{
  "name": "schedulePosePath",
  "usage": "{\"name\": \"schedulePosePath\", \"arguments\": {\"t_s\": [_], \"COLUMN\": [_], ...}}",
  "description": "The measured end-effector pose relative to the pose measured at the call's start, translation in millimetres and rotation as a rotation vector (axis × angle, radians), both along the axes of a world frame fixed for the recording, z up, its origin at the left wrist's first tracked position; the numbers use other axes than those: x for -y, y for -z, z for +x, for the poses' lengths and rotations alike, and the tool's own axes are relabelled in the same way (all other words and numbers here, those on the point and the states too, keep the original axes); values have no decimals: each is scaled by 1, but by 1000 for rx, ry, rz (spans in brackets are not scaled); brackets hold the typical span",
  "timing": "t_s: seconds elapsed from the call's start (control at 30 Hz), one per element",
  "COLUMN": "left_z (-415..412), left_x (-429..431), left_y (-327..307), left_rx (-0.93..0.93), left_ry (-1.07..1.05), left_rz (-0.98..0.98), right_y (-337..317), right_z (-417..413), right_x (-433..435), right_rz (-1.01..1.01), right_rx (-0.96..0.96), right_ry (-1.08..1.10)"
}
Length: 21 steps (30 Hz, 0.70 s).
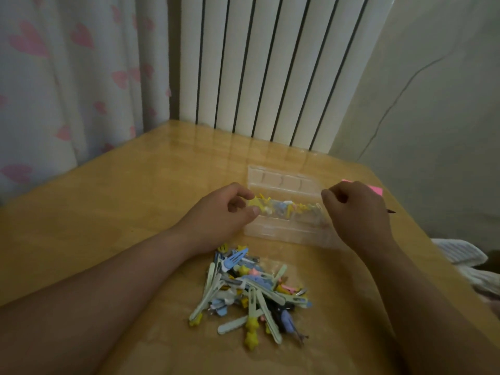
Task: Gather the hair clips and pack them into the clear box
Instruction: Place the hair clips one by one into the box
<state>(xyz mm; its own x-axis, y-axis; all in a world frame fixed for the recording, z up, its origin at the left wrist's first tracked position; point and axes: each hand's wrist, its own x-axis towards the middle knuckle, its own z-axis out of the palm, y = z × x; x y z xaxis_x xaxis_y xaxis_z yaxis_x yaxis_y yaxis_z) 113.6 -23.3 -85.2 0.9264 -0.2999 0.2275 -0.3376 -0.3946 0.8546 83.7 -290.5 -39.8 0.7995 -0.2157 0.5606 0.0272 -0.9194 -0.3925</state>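
A clear plastic box (284, 231) lies open on the wooden table, its lid (281, 180) tilted back. Across the box, a clear strip of small yellow, blue and white hair clips (286, 208) is stretched between both hands. My left hand (230, 212) pinches its left end between thumb and fingers. My right hand (354, 209) pinches the right end with curled fingers. A loose pile of hair clips (251, 290), pale green, blue, yellow and pink, sits on the table just in front of the box, between my forearms.
The wooden table (121, 212) stands against a white radiator (270, 63) and a heart-patterned curtain (67, 77). A pink sticky note (376, 189) and a dark pen tip (391, 211) lie behind my right hand. White cloth (460, 255) lies off the table's right edge.
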Motion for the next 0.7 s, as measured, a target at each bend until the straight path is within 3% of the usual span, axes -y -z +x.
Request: {"name": "schedulePosePath", "arguments": {"t_s": [0.17,0.3,0.53,0.7], "left_z": [0,-2,-1,4], "left_x": [0,1,-1,-2], "left_y": [0,-2,-1,4], "left_rx": [12,23,36,41], "left_ry": [-18,-35,-38,-34], "left_rz": [14,29,47,27], "right_y": [-10,-22,-30,-31], "right_z": [-23,-38,-48,-49], "right_x": [-16,-29,-39,-39], "right_rz": [-3,3,-197,-189], "right_rx": [18,-184,-783,-852], "right_ry": [-245,-484,-673,-695]}}
